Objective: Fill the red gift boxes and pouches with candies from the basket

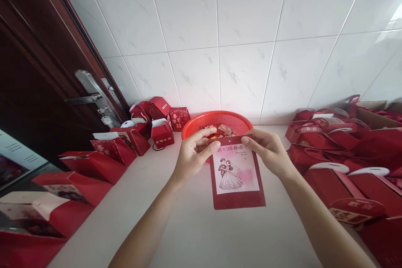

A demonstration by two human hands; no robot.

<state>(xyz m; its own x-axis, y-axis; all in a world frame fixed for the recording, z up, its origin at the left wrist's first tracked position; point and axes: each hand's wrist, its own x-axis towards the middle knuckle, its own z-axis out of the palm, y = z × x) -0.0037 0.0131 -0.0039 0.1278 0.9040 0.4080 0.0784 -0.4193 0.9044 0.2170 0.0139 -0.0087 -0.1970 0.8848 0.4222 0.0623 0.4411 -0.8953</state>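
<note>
A flat red paper bag [238, 171] hangs upright before me, its pale front printed with a bride and groom and Chinese writing. My left hand [197, 150] pinches the bag's upper left corner between thumb and fingers. At the upper right corner, the thumb and fingers of my right hand [266, 148] are closed on the same bag. Just behind its top edge stands a red plastic basket [216, 118] holding small wrapped sweets [225, 130]. The bag and my hands hide part of the basket. What lies inside the bag cannot be seen.
Red gift boxes and bags line the white table's [188, 234] left side, among them a small red box [162, 132]. More red boxes [333, 182] crowd the right, near a cardboard carton [373, 119]. Behind are a tiled wall [245, 71] and a dark door with a metal handle [91, 98].
</note>
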